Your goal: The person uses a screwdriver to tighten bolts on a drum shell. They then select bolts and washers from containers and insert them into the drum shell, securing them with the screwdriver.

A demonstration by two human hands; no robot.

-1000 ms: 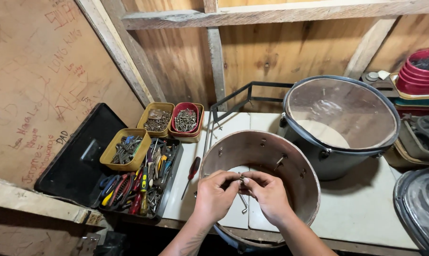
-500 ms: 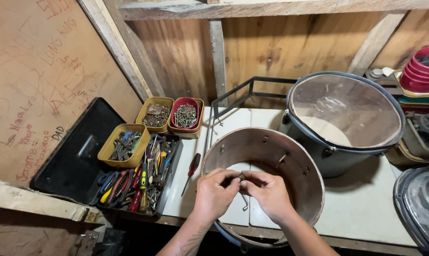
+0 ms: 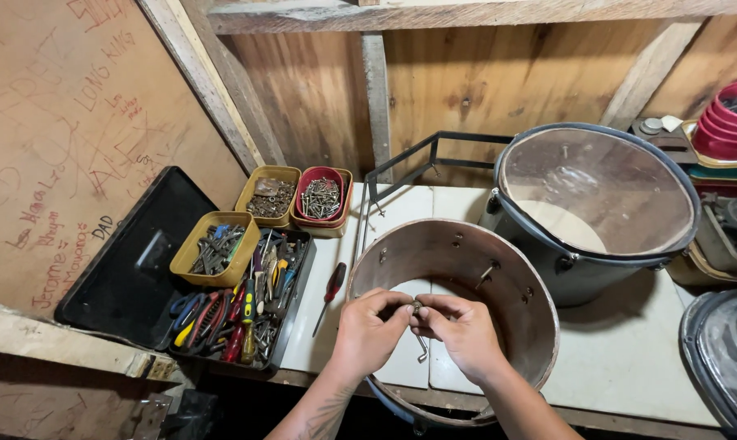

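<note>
Together left hand (image 3: pixel 368 332), right hand (image 3: pixel 465 334) grip small metal bolt (image 3: pixel 417 308) over round drum shell (image 3: pixel 499 269).

Little differs across the three moments. The left hand (image 3: pixel 368 330) and right hand (image 3: pixel 465 334) sit closer together now than a second ago: the fingertips (image 3: pixel 407 310) of both meet around the small dark metal fitting (image 3: pixel 417 307), where before a narrow gap showed between them. The thin bent metal rod (image 3: pixel 421 349) hanging just below the fingers shows a little more of its length and its hooked lower end. The view itself shifts slightly, so the open bare wooden drum shell (image 3: pixel 499 269) behind the fingers sits marginally higher in the picture.
</note>
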